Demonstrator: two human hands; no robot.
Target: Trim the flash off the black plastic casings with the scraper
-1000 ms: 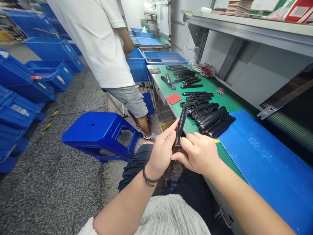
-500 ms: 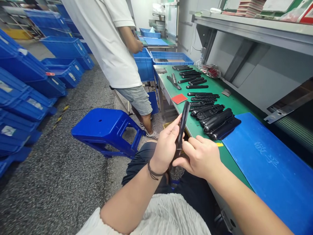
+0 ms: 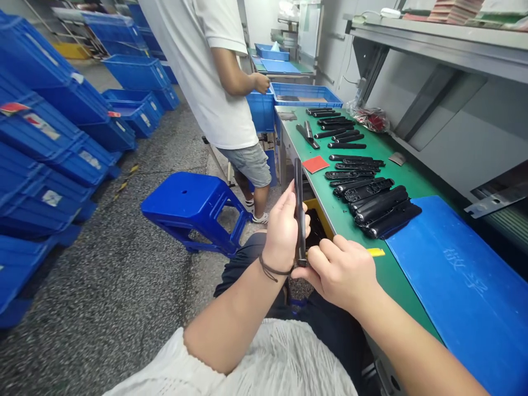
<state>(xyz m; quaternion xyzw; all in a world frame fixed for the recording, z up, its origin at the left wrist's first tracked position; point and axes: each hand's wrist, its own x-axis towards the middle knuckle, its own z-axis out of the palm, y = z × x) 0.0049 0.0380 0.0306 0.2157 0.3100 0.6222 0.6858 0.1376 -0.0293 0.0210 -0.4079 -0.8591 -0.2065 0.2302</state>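
**Holding a long black piece [image 3: 299, 214] beside a green table [image 3: 402, 291]**

The table is the biggest thing here, and it runs along the right side of the person [image 3: 284, 357]. A big blue mat [image 3: 466, 275] lies flat on the near part of it. To the left stands a blue stool [image 3: 187, 198]. On the table, past the right hand [image 3: 342, 269], lots of black pieces [image 3: 383, 206] lie side by side in a row.

The right hand has its fingers curled in and its thumb poking out to the left. The left hand [image 3: 284, 228] is wrapped around the long black piece, and some of its fingertips peek out on the other side.

That piece is just off the table's edge, in between the two hands. Its long way points away from the person, and its far end seems to tip up. It lies along the left palm, so the left hand is the nearer one and has most of it. The right hand is only at the near end.

Smallest of all is that near end, where both hands meet. The right thumb and pointing finger seem to touch it. I cannot tell if they pinch it or hold some little thing there.
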